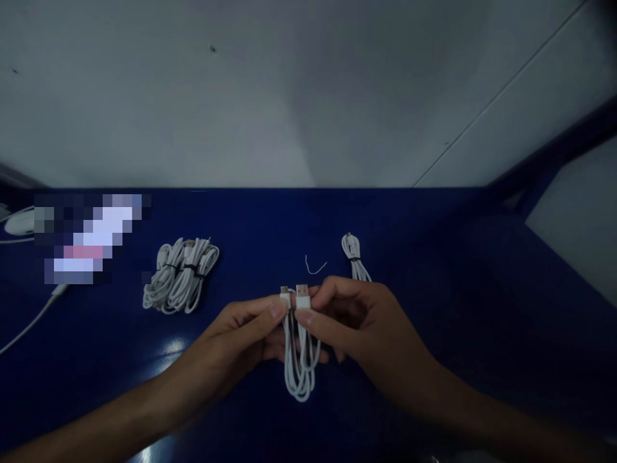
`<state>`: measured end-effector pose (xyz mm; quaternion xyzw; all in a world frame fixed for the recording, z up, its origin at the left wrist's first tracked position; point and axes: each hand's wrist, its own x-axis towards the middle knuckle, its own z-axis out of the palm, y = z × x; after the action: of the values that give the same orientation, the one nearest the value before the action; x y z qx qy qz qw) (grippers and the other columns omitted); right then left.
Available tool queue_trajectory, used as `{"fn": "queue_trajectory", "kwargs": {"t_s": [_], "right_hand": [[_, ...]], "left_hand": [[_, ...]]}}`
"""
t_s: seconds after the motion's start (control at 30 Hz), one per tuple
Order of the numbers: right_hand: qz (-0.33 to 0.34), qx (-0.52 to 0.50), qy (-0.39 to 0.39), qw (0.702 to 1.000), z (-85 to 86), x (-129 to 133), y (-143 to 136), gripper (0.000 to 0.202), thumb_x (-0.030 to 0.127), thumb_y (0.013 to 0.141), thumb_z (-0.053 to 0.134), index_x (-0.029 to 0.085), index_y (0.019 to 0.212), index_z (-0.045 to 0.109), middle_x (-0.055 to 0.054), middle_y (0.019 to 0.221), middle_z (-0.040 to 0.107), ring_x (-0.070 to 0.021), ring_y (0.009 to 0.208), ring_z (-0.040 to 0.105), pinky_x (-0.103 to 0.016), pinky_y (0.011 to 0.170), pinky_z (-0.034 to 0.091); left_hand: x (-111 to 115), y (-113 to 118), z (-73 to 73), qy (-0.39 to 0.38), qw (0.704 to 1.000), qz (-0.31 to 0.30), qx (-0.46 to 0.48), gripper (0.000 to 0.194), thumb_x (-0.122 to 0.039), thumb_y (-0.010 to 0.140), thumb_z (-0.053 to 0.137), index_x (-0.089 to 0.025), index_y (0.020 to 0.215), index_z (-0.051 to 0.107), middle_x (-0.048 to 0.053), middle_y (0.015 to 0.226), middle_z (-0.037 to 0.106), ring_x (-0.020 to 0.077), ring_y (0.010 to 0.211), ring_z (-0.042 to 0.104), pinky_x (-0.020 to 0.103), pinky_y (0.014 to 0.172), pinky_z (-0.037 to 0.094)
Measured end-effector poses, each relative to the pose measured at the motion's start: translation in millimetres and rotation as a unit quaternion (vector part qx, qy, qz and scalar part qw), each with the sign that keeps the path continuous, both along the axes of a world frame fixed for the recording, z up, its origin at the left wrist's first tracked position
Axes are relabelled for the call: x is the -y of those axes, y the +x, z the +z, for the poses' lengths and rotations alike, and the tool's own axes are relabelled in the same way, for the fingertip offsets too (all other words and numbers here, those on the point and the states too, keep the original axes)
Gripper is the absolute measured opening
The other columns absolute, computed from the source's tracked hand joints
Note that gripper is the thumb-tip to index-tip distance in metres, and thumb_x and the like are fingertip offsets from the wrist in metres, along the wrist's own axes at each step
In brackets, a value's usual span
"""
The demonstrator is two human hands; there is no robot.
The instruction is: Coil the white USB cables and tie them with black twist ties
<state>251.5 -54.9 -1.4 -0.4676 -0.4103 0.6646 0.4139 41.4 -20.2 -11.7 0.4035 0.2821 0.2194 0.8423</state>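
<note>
A white USB cable (299, 379), folded into a long looped bundle, hangs between my two hands above the blue table. My left hand (248, 328) pinches it by the smaller metal-tipped plug at the top. Thumb and fingers of my right hand (354, 315) grip the wider USB plug beside it. Both plugs point away from me, side by side, and the loops droop toward me. Just beyond the hands lies a short, thin, bent white tie (315, 271).
Several white cables bound with black ties (180, 276) lie at the left. Another tied cable (354, 247) is partly hidden behind my right hand. A blurred, lit device (96, 238) with a white cord (29, 334) sits far left. A pale wall (241, 116) rises behind the blue table (260, 225).
</note>
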Motion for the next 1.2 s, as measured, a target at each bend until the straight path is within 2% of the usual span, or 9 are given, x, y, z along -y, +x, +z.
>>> {"fn": "queue_trajectory", "kwargs": {"t_s": [0.2, 0.57, 0.87, 1.03, 1.2], "right_hand": [[-0.003, 0.012, 0.004, 1.0, 2.1, -0.6, -1.5, 0.021, 0.033, 0.095, 0.084, 0.021, 0.082, 0.073, 0.001, 0.076, 0.074, -0.0105, 0.063, 0.066, -0.021, 0.058, 0.056], [-0.014, 0.003, -0.004, 1.0, 1.8, -0.3, -1.5, 0.022, 0.03, 0.088, 0.089, 0.021, 0.08, 0.072, 0.001, 0.077, 0.073, -0.01, 0.063, 0.066, -0.02, 0.056, 0.056], [0.001, 0.002, 0.0, 1.0, 1.0, -0.9, -1.1, 0.02, 0.032, 0.091, 0.087, 0.021, 0.082, 0.072, 0.001, 0.078, 0.074, -0.0104, 0.064, 0.067, -0.02, 0.058, 0.057], [-0.006, 0.014, -0.004, 1.0, 3.4, -1.7, -1.3, 0.023, 0.035, 0.091, 0.087, 0.021, 0.081, 0.072, 0.001, 0.078, 0.074, -0.0107, 0.064, 0.067, -0.021, 0.057, 0.057], [-0.004, 0.003, 0.001, 1.0, 2.9, -1.5, -1.0, 0.019, 0.029, 0.089, 0.088, 0.022, 0.081, 0.073, 0.001, 0.077, 0.074, -0.0109, 0.063, 0.067, -0.021, 0.057, 0.057]], "left_hand": [[-0.2, -0.1, -0.8, 0.001, 1.0, 0.001, -0.003, 0.042, -0.036, 0.118, 0.043, -0.021, 0.141, 0.074, 0.016, 0.131, 0.077, 0.0282, 0.114, 0.075, 0.043, 0.099, 0.056], [1.6, -1.9, -4.4, -0.002, 1.0, 0.0, -0.012, 0.043, -0.036, 0.118, 0.04, -0.02, 0.143, 0.072, 0.017, 0.129, 0.077, 0.029, 0.116, 0.074, 0.043, 0.099, 0.056], [0.0, 0.2, -0.2, 0.002, 1.0, -0.002, -0.006, 0.041, -0.036, 0.118, 0.044, -0.02, 0.14, 0.075, 0.017, 0.129, 0.077, 0.0289, 0.114, 0.075, 0.045, 0.101, 0.055], [0.4, -1.0, -2.7, -0.001, 1.0, 0.0, -0.004, 0.042, -0.036, 0.117, 0.043, -0.02, 0.142, 0.073, 0.017, 0.126, 0.078, 0.0294, 0.114, 0.075, 0.046, 0.102, 0.055], [-0.2, -0.2, -3.9, -0.001, 1.0, -0.002, -0.003, 0.042, -0.036, 0.118, 0.043, -0.019, 0.143, 0.072, 0.017, 0.124, 0.079, 0.0294, 0.113, 0.075, 0.046, 0.101, 0.055]]}}
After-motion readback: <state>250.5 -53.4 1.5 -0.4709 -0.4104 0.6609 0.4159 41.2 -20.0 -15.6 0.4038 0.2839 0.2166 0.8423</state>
